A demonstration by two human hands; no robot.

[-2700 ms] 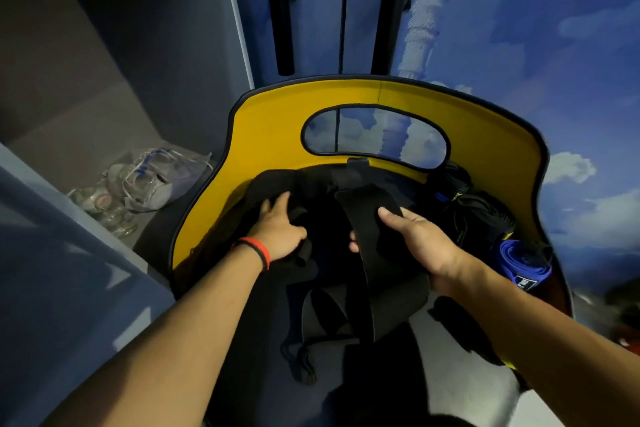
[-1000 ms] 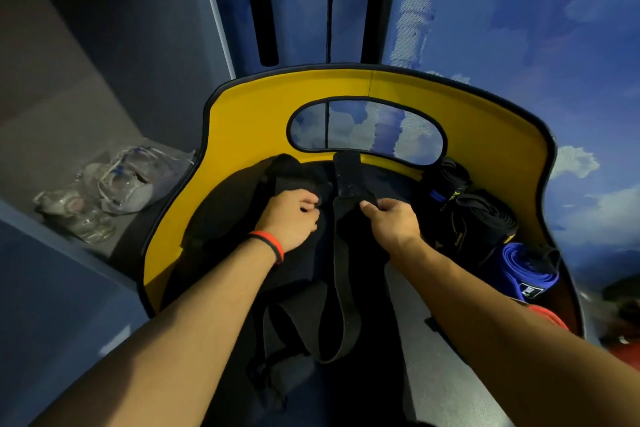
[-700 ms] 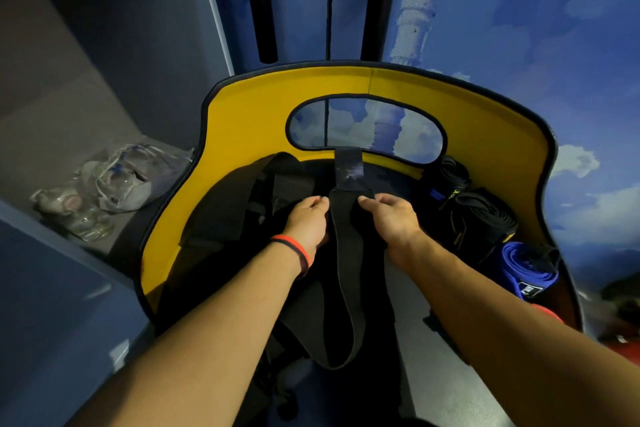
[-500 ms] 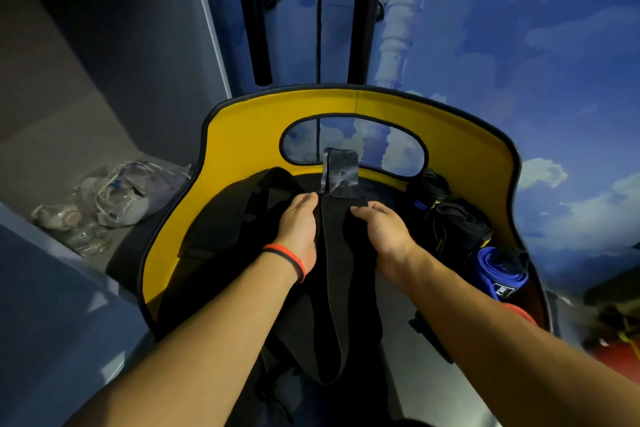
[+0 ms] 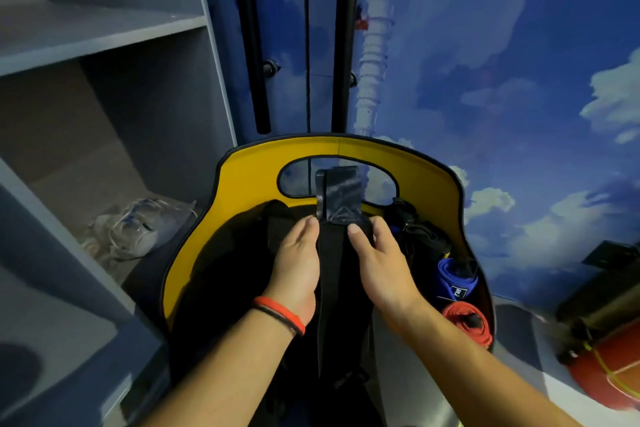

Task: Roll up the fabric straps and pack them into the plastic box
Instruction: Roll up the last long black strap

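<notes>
Though earlier apart, left hand (image 5: 296, 270) and right hand (image 5: 381, 270) now on strap (image 5: 333, 282) (black).

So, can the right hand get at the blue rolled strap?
Probably yes: the blue rolled strap lies uncovered just right of the right hand, though that hand is holding the black strap.

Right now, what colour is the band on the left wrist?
Red with a thin black edge; the wristband shows best in the head view.
</notes>
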